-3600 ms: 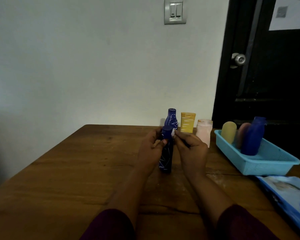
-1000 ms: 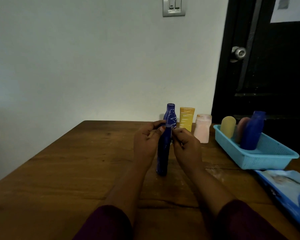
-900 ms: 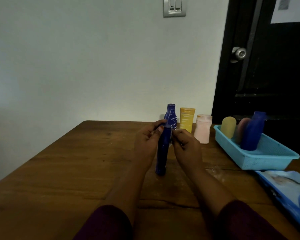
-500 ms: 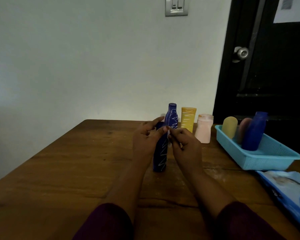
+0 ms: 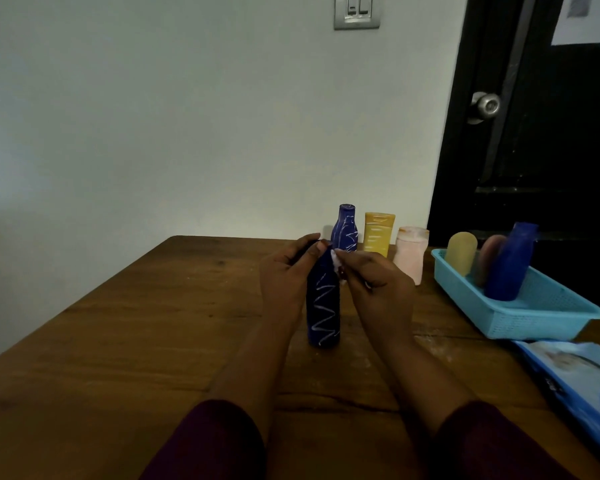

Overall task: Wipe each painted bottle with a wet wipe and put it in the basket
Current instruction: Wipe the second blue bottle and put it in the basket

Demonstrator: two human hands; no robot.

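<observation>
A wooden table (image 5: 118,341) runs from the near edge to a pale wall. Left of centre, the left hand (image 5: 286,277) grips the upper part of a dark blue zigzag bottle (image 5: 323,308). Its thumb and fingers are curled round the neck from the left side. The bottle stands upright on the table with its base down, between the two hands and with white zigzag paint facing the camera.

Touching the bottle's top from the right, the right hand (image 5: 378,282) pinches a small white wet wipe (image 5: 335,262) in closed fingertips. The wipe is pressed against the bottle's shoulder just beside the left thumb.

Behind the hands, at the far edge of the table, stand three things in a row. They are a blue bottle with white lines (image 5: 345,230), a yellow tube (image 5: 378,233) and a pale pink jar (image 5: 409,256).

Further right sits a light blue basket (image 5: 541,323). It holds a yellowish bottle (image 5: 461,252), a pink bottle (image 5: 489,256) and a plain blue bottle (image 5: 510,265), all leaning towards its far end.

Nearest on the right lies a blue wipes pack (image 5: 575,372), just beside the basket's near wall.
</observation>
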